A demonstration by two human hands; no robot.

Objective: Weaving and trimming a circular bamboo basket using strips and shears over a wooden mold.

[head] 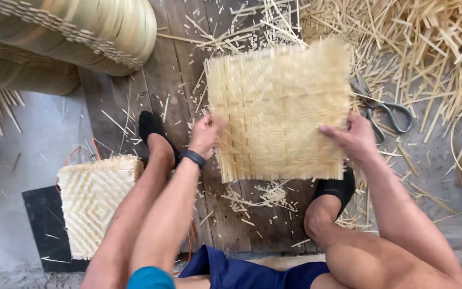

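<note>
So we're sitting low with knees up, and nearest us on the left sits a finished woven bamboo mat [94,200] with a diamond pattern, resting on a black board [44,225] next to our left leg. Between our feet, the plank floor [231,225] has a little heap of cut slivers [260,195]. Both hands are clamped on the square woven bamboo panel [279,107] we're working on: left hand [205,134] pinching its left edge, right hand [355,136] gripping the lower right edge, holding it up just above the planks, a bit blurred. The weave looks closed across the whole square and the edges look fairly even, so we'd guess the weaving itself is done and the trimming mostly is too. Just past the right hand lie metal shears [383,112], partly under the panel. Farther out right is a big pile of bamboo strips [429,43], and far left some stacked round bamboo baskets [65,37]. No packages, labels or signs anywhere in view.
</note>
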